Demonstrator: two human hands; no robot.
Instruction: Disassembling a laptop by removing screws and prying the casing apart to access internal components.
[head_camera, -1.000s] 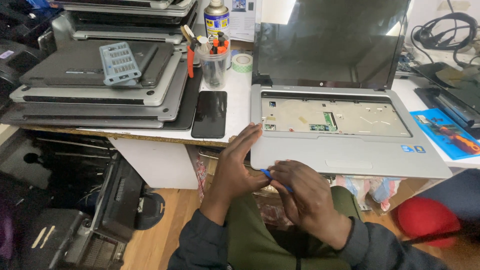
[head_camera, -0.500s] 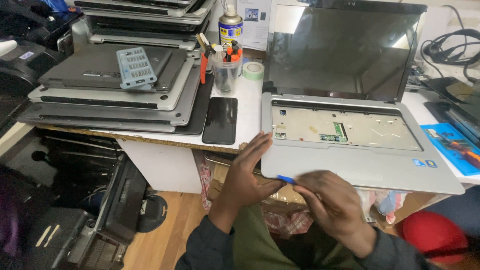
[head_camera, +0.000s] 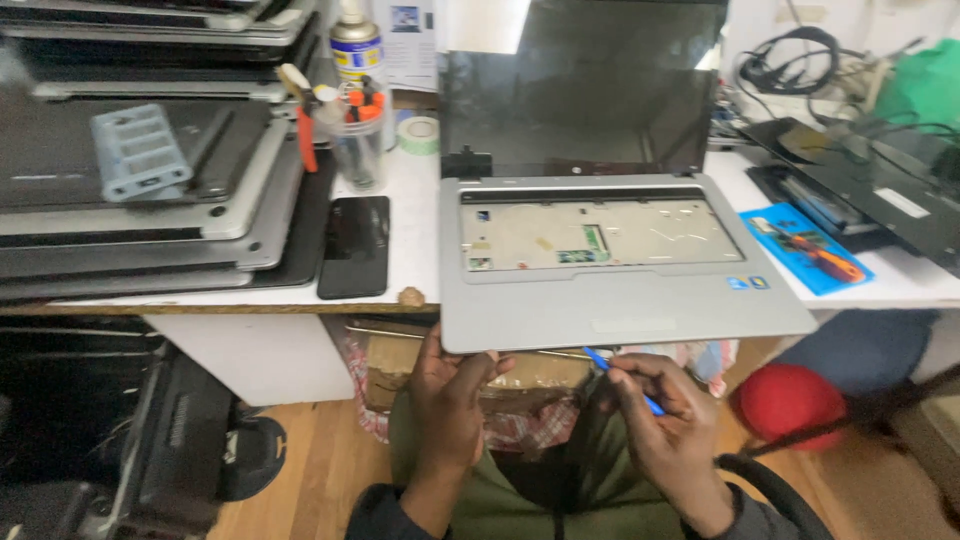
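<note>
Laptop (head_camera: 620, 270) lies open with its keyboard removed, its front edge jutting past the white surface (head_camera: 410, 250) toward us. Our left hand (head_camera: 450, 395) curls its fingers (head_camera: 490, 365) under that overhanging edge, while our right hand (head_camera: 670, 425) pinches a blue pry tool (head_camera: 622, 378) just below it. Open room lies beneath our fingers, above our lap.

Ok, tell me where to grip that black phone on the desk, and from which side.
Take the black phone by its two long edges, coming straight down from above. It lies flat and face up between the stack of laptops and the open laptop, its near end at the desk edge.
</note>
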